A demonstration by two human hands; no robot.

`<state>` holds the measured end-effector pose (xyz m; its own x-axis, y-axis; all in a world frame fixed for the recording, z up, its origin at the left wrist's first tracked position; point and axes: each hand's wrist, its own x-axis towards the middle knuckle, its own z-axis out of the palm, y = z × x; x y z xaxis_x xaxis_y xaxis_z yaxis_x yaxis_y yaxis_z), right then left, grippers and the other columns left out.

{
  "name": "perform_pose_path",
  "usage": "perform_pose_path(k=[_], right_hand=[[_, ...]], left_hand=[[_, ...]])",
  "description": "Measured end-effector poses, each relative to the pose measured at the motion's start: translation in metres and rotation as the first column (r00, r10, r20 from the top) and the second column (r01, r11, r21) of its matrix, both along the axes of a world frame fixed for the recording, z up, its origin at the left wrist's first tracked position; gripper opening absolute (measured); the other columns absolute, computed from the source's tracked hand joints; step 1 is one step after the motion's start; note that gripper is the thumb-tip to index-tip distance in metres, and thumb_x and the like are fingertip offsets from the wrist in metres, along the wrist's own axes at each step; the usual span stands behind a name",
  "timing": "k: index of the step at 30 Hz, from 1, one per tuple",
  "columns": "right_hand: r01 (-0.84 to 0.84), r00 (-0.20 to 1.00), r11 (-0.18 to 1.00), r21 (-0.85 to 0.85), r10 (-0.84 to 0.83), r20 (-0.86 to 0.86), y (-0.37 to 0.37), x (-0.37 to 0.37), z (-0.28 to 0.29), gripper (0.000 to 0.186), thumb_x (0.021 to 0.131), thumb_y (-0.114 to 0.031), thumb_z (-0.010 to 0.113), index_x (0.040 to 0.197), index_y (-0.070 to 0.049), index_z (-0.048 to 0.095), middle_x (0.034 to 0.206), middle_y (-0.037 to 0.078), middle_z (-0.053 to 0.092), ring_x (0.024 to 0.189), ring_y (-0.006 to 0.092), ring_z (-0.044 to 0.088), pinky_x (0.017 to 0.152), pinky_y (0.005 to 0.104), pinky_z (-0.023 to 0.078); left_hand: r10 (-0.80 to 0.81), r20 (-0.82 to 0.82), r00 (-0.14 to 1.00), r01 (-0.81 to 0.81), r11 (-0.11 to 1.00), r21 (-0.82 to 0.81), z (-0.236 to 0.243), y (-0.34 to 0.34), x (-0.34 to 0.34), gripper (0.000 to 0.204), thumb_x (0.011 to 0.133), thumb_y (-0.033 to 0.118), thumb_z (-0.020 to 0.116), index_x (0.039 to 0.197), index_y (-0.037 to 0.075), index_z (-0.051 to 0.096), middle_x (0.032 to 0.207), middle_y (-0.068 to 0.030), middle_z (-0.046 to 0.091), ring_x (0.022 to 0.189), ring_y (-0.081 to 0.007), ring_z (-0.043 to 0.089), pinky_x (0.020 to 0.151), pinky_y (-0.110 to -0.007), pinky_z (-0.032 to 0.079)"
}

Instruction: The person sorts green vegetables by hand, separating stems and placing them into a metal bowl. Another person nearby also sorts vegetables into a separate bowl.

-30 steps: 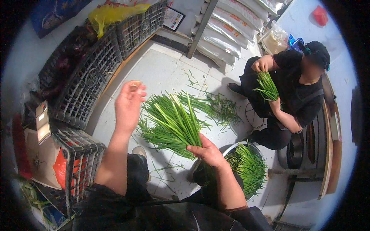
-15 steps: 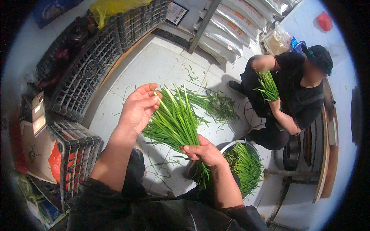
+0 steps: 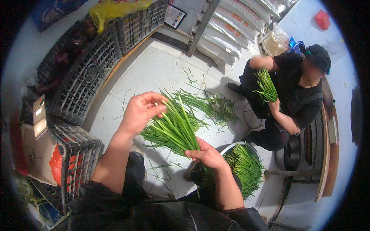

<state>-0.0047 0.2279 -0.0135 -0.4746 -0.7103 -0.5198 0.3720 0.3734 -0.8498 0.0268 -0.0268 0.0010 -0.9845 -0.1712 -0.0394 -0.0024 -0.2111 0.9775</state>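
My right hand (image 3: 209, 154) is closed round the lower part of a bunch of garlic chives (image 3: 175, 129), whose pale cut ends fan out away from me. At those ends my left hand (image 3: 144, 111) pinches with thumb and fingers, touching a few pale stalk tips; exactly how many it grips cannot be made out. Beyond the bunch, loose chives (image 3: 214, 106) lie scattered on the tiled floor. By my right forearm stands a round tub (image 3: 223, 149) heaped with chives (image 3: 246, 169).
A person in black (image 3: 285, 96) sits at the right, holding another chive bunch (image 3: 266, 86). Black plastic crates (image 3: 86, 73) line the left, with a further crate (image 3: 83, 148) nearer me holding a red bag. White sacks (image 3: 231, 30) are stacked at the back.
My left hand has shifted right and slightly nearer me, its fingers now at the pale stalk tips. The bunch in my right hand has tilted a little, its lower leaves less visible.
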Motion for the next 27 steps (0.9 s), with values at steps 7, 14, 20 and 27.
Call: perform_pose_path(k=[7, 14, 20, 27], right_hand=[[0.02, 0.991, 0.998, -0.066, -0.011, 0.137, 0.007, -0.001, 0.002, 0.04, 0.083, -0.017, 0.065, 0.12, -0.011, 0.051, 0.086, -0.006, 0.057, 0.067, 0.0025, 0.044, 0.058, 0.0186, 0.037], [-0.013, 0.975, 0.995, -0.104, 0.036, 0.221, 0.006, -0.002, 0.0, 0.041, 0.083, -0.014, 0.064, 0.121, -0.01, 0.05, 0.085, -0.005, 0.057, 0.063, 0.0028, 0.043, 0.055, 0.018, 0.036], [0.189, 0.966, 0.95, -0.25, -0.134, 0.222, 0.005, -0.006, 0.005, 0.028, 0.082, -0.011, 0.063, 0.108, -0.006, 0.052, 0.08, 0.0, 0.055, 0.057, 0.006, 0.045, 0.051, 0.0195, 0.035], [0.264, 0.937, 0.829, -0.493, -0.1, 0.334, -0.008, -0.005, -0.002, 0.024, 0.084, -0.021, 0.061, 0.098, -0.004, 0.052, 0.083, 0.005, 0.055, 0.058, 0.0103, 0.05, 0.053, 0.0225, 0.041]], left_hand=[[0.281, -0.058, 0.958, -0.272, 0.953, 0.134, 0.001, -0.031, 0.001, 0.025, 0.085, 0.014, 0.062, 0.107, 0.002, 0.056, 0.09, -0.005, 0.062, 0.071, -0.0076, 0.055, 0.064, -0.019, 0.043], [0.013, -0.022, 1.0, -0.013, 1.0, 0.004, -0.006, -0.006, 0.003, 0.015, 0.082, 0.012, 0.065, 0.092, 0.001, 0.062, 0.08, -0.0032, 0.062, 0.068, -0.0081, 0.056, 0.06, -0.021, 0.045], [0.551, 0.149, 0.821, -0.53, 0.638, 0.559, -0.016, -0.036, -0.003, 0.016, 0.082, 0.008, 0.064, 0.096, 0.003, 0.058, 0.075, -0.0026, 0.057, 0.068, -0.0124, 0.057, 0.062, -0.023, 0.048], [-0.37, -0.085, 0.925, 0.348, 0.737, 0.58, -0.036, 0.06, -0.008, 0.054, 0.092, 0.038, 0.047, 0.13, 0.0, 0.038, 0.124, -0.0145, 0.051, 0.117, -0.0267, 0.048, 0.095, -0.042, 0.043]])
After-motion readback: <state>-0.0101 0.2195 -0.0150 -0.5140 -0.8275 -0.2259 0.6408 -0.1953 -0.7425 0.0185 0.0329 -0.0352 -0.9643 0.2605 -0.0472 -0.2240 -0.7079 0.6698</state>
